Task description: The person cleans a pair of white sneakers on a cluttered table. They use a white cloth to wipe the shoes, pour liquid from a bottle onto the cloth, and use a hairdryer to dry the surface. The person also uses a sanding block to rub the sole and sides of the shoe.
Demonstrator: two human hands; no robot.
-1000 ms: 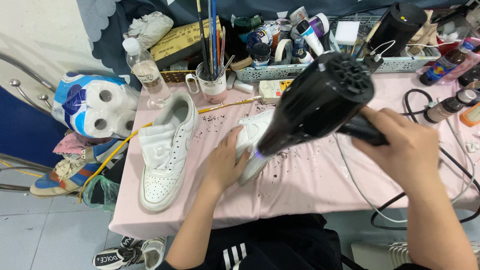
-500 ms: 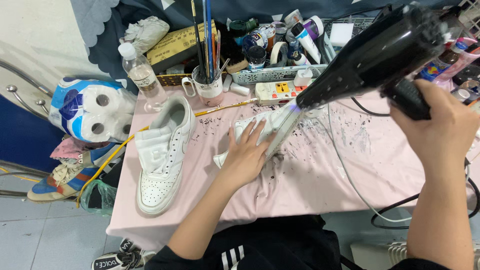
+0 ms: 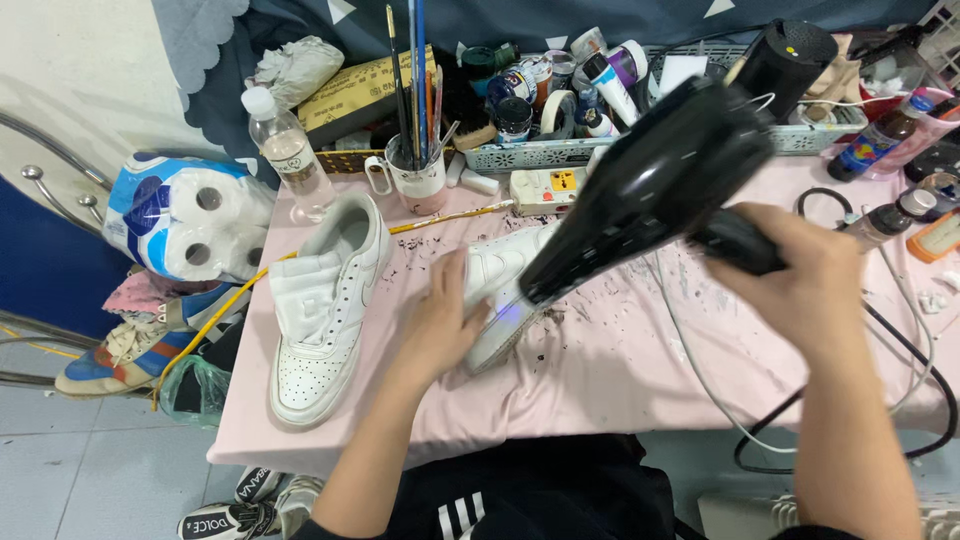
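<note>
Hair dryer (image 3: 650, 190), black, clamped in my right hand (image 3: 800, 290) by handle, fingers wrapped tight, nozzle aimed toward 8 o'clock at white sneaker (image 3: 500, 300) lying at table centre. My left hand (image 3: 440, 325) pressed flat on that sneaker, fingers spread. Second white sneaker (image 3: 325, 310) at 9 o'clock on pink table cover (image 3: 620, 370). Brush mug (image 3: 418, 180) at 12.
</note>
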